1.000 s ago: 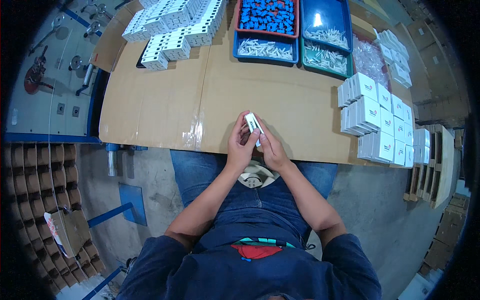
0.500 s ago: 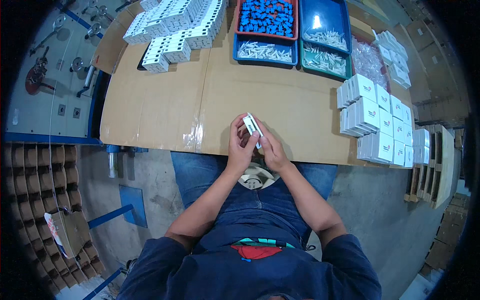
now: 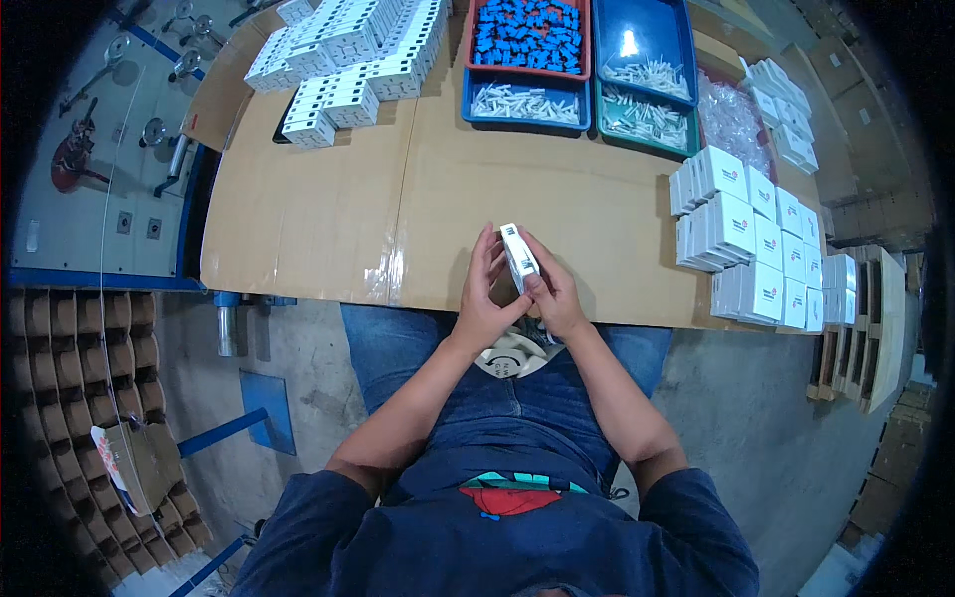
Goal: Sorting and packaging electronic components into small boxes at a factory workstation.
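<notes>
A small flat white box-shaped piece [image 3: 517,257] with dark marks on its edge is held over the near edge of the cardboard-covered table, in front of my body. My right hand [image 3: 559,300] has its thumb on the near end of the piece and its fingers along the far right side. On the other side, my left hand [image 3: 484,303] curls round with its fingertips at the piece's left edge and its thumb by the near end. The face turned toward the table is hidden.
Stacked white blocks [image 3: 348,99] stand at the far left. Behind are a red tray [image 3: 587,40] of blue parts, a blue tray [image 3: 527,125] and a green tray [image 3: 647,145] of white pieces. White boxes [image 3: 736,227] are piled at right. Cardboard [image 3: 318,219] covers the table.
The white piece has been turned in my hands, so a narrower edge now faces up, and it sits slightly further right. My left fingers have opened out a little from it.
</notes>
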Tool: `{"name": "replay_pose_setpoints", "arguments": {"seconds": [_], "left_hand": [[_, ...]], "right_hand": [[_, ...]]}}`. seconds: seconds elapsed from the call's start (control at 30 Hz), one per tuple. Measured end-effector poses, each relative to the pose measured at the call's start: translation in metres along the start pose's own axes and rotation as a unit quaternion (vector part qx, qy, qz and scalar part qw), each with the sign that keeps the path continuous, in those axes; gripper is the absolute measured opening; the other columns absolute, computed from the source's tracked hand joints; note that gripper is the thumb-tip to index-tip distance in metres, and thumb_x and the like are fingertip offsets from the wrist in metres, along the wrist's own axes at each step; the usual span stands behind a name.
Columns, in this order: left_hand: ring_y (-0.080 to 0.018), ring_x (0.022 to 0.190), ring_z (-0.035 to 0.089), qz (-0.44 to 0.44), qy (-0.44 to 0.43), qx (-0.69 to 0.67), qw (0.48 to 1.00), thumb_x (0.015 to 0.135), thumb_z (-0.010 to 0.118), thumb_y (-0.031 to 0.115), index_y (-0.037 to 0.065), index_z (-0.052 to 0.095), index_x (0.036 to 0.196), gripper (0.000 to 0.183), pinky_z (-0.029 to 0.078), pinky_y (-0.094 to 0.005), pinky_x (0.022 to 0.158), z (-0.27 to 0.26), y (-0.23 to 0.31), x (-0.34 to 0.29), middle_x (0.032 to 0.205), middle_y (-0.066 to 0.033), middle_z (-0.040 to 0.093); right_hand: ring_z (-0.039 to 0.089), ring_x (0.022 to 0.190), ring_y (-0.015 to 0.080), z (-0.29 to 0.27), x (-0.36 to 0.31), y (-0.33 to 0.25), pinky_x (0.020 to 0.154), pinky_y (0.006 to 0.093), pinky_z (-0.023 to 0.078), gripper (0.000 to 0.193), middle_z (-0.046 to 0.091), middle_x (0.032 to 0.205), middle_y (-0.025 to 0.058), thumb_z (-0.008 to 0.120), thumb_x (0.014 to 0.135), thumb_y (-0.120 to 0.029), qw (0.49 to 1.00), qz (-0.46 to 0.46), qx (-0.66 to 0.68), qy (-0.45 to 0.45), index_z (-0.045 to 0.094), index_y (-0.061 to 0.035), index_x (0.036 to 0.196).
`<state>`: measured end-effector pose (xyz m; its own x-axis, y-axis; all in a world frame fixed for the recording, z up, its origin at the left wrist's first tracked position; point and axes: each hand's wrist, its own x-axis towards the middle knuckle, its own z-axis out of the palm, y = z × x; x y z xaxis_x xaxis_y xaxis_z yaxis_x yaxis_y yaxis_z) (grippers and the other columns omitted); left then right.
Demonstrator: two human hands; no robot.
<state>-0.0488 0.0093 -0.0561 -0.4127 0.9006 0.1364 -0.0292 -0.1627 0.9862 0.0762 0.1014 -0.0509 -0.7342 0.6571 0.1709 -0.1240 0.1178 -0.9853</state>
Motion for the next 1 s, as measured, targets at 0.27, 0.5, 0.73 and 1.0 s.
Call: {"name": "replay_pose_setpoints", "arguments": {"seconds": [0.27,0.5,0.73,1.0], "left_hand": [[-0.0317,0.144,0.040,0.031,0.008,0.033,0.999,0.078,0.078,0.002,-0.001,0.020,0.159,0.100,0.036,-0.0450,0.121,0.000,-0.012,0.000,0.147,-0.0169,0.038],[-0.0327,0.141,0.042,0.006,0.027,0.065,0.997,0.077,0.079,0.002,-0.004,0.027,0.154,0.093,0.039,-0.0448,0.119,-0.001,-0.012,0.000,0.144,-0.0176,0.039],[-0.0335,0.141,0.042,0.018,0.032,0.091,0.995,0.077,0.078,0.001,-0.004,0.025,0.155,0.094,0.040,-0.0443,0.118,0.001,-0.015,-0.002,0.144,-0.0189,0.039],[-0.0332,0.140,0.043,0.038,0.038,0.091,0.994,0.079,0.080,0.003,-0.006,0.022,0.156,0.096,0.040,-0.0445,0.117,0.002,-0.019,-0.003,0.145,-0.0192,0.037]], "right_hand": [[0.044,0.144,0.0284,-0.004,0.003,0.001,0.118,0.0382,0.033,0.062,0.047,0.156,0.0184,0.051,0.107,-0.041,0.999,-0.031,-0.013,-0.029,0.044,-0.0018,0.154],[0.049,0.139,0.0280,0.000,0.005,0.003,0.115,0.0373,0.036,0.058,0.048,0.156,0.0163,0.043,0.110,-0.042,0.999,-0.019,-0.006,-0.037,0.044,-0.0044,0.154],[0.052,0.135,0.0249,0.001,0.002,0.008,0.114,0.0362,0.037,0.058,0.051,0.154,0.0150,0.039,0.111,-0.043,1.000,-0.008,0.007,-0.028,0.046,-0.0055,0.154],[0.059,0.114,0.0170,0.003,0.001,0.004,0.100,0.0311,0.045,0.060,0.061,0.138,0.0093,0.037,0.111,-0.047,1.000,0.020,0.007,-0.012,0.048,-0.0054,0.153]]}}
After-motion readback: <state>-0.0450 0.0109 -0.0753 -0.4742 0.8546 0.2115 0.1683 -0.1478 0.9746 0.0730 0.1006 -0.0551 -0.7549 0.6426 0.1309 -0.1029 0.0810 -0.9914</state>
